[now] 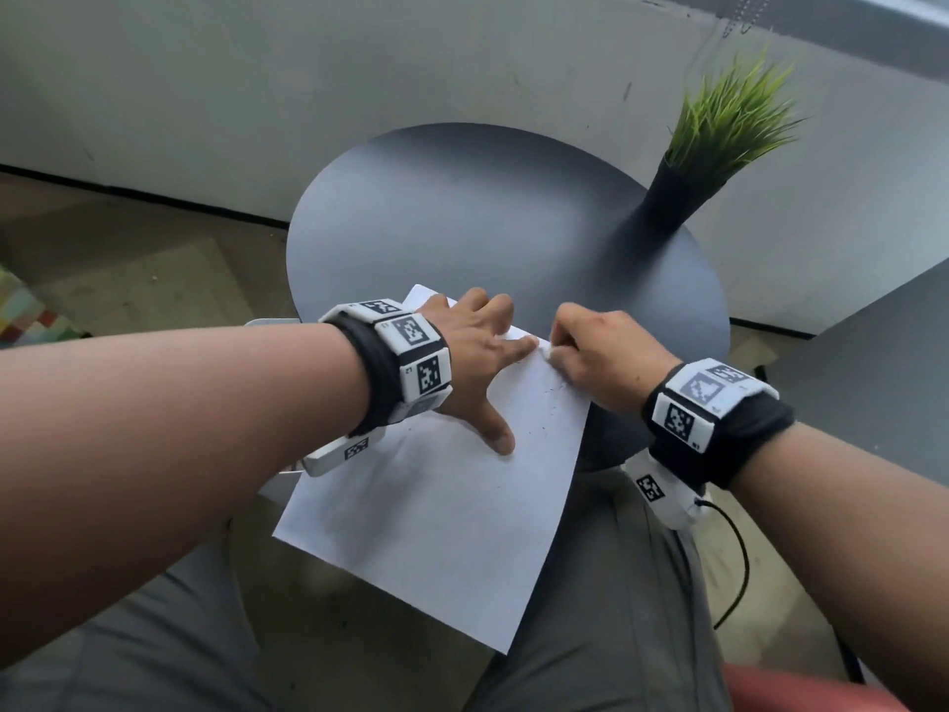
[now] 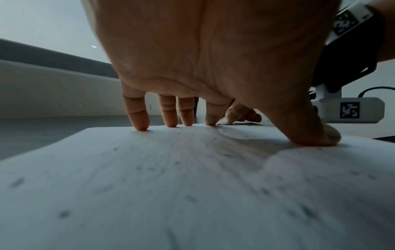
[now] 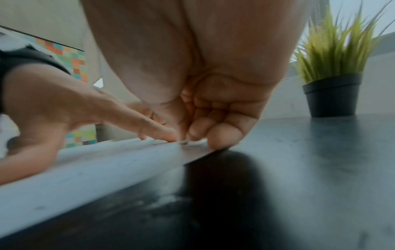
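Observation:
A white sheet of paper (image 1: 441,506) lies over the near edge of a round dark table (image 1: 488,223) and hangs past it above my lap. Dark crumbs speckle the paper (image 2: 192,186). My left hand (image 1: 472,362) presses flat on its upper part, fingers and thumb spread, fingertips (image 2: 141,125) down on the sheet. My right hand (image 1: 601,357) is at the sheet's far right corner with fingers curled (image 3: 203,118), pinching a small white object (image 1: 545,352) against the paper beside my left forefinger. What the object is I cannot tell.
A black pot with green artificial grass (image 1: 719,125) stands at the table's back right, also in the right wrist view (image 3: 333,96). A grey wall runs behind. A grey surface (image 1: 873,362) is at right. A black cable (image 1: 739,557) hangs by my right wrist.

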`<state>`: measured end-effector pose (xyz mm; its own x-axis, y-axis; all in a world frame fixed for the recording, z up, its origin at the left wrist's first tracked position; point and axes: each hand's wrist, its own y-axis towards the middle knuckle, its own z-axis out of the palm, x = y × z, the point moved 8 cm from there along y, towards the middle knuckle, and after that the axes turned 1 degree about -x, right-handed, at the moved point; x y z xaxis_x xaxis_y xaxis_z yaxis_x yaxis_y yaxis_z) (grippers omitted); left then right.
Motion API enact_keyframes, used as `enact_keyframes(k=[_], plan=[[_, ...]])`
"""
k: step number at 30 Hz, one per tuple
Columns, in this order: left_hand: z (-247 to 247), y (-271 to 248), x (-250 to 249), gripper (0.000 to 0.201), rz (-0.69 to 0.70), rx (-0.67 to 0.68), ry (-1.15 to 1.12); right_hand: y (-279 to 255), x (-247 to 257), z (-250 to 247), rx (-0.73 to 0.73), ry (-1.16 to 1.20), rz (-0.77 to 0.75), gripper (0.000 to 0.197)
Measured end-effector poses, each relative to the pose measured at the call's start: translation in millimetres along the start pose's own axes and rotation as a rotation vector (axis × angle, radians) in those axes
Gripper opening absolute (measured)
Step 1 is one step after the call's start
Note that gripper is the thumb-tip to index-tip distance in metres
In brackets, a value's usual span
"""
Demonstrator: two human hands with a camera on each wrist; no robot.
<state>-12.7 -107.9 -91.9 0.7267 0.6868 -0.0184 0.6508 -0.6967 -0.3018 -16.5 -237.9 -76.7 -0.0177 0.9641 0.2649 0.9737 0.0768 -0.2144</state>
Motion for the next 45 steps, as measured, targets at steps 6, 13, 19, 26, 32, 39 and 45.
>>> enact_keyframes(k=[6,13,19,26,32,39,45], plan=[[-2,1,-1,0.108,0.021,0.027,-0.013,-28,45,26,0.144,-0.044,-0.299,0.011],[-2,1,-1,0.11,0.013,0.03,0.002,-17,20,12,-0.012,-0.024,-0.164,0.013],[-2,2,-1,0.112,0.016,0.042,0.012,-8,-2,3,0.041,-0.044,-0.026,0.009],[-3,1,-2,0.109,0.013,0.054,0.001,-31,41,25,0.142,-0.055,-0.282,0.006],[-3,4,-6,0.108,0.021,0.068,-0.011,-22,20,10,0.003,-0.016,-0.157,0.012],[-3,4,-6,0.112,0.011,0.073,-0.01,-16,-4,8,0.043,0.017,-0.043,0.01],[-4,3,-3,0.119,-0.012,0.056,0.0,-12,-6,-5,-0.1,0.114,-0.018,0.013]])
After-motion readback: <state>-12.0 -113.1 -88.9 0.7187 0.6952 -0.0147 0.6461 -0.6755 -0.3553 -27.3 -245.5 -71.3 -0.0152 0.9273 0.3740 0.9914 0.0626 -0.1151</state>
